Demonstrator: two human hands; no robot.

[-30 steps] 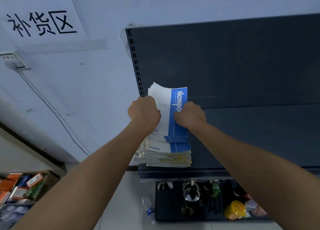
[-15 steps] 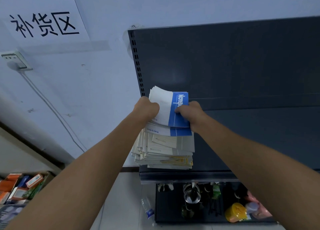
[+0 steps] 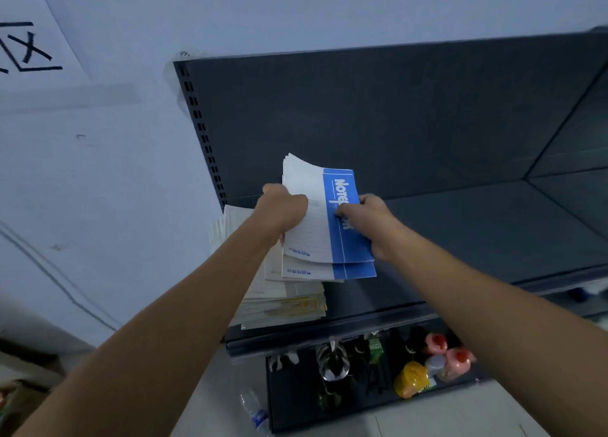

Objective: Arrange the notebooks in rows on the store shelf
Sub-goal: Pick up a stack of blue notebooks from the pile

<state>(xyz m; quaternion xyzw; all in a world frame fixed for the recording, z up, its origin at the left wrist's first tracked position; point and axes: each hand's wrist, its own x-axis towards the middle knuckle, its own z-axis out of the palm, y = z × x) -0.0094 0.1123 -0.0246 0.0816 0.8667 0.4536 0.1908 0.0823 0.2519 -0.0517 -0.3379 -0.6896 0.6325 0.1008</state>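
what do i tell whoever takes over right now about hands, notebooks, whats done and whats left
Left hand: grips the left edge of a bundle of blue-and-white notebooks.
Right hand: grips the bundle's right edge, thumb on the blue cover.
Where: the bundle is held over the stack, which sits at the left end of the shelf, near its front edge.
Done: a bundle has been taken up from the stack; no row shows on the shelf yet.
Left: probably set this bundle down to the right of the stack, then spread the remaining notebooks into rows.
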